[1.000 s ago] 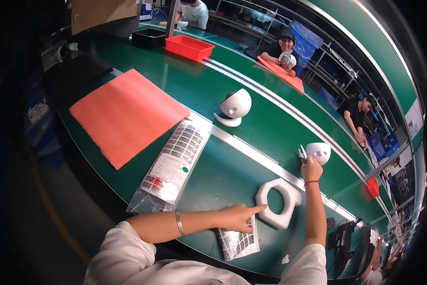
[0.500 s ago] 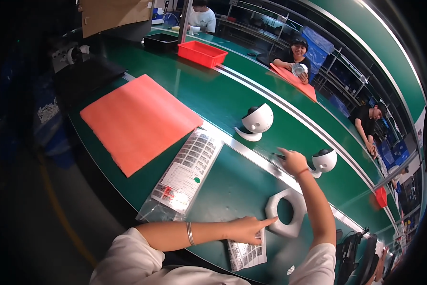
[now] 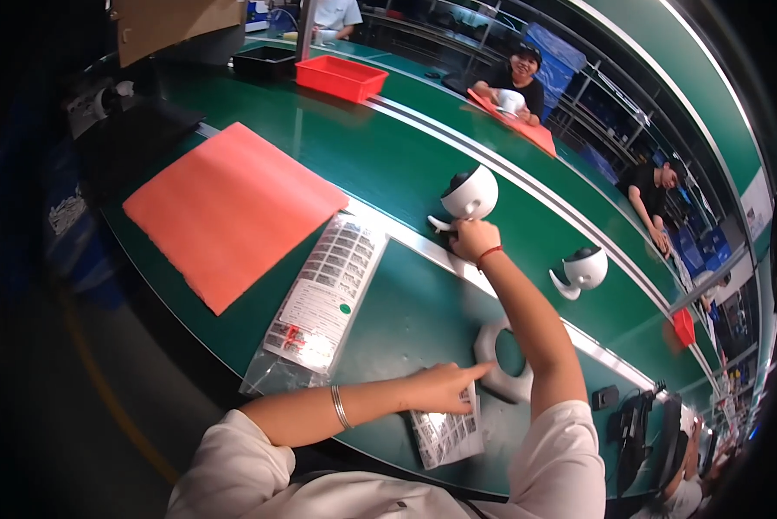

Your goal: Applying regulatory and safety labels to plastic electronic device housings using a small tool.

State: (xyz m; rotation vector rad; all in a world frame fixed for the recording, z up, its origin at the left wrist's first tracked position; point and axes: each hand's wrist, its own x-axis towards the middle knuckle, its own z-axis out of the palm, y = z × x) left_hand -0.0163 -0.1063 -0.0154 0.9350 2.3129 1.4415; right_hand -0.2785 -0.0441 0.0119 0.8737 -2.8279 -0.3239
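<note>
My right hand reaches forward over the belt edge, its fingers closed at the curved foot of a white ball-shaped device with a dark opening. The fingertips are partly hidden. My left hand lies over a sheet of printed labels, index finger stretched toward a white faceted ring and touching or nearly touching it. The other left fingers are curled and partly hidden. My right forearm covers part of the ring. A second white ball-shaped device stands farther right.
An orange foam sheet lies at left, beside a clear bag with label sheets. A red bin and a black bin stand at the back. Across the green belt a person holds a white device.
My right hand has moved left from near the second device to the foot of the first one. My left hand keeps its pointing pose. The view has shifted slightly.
</note>
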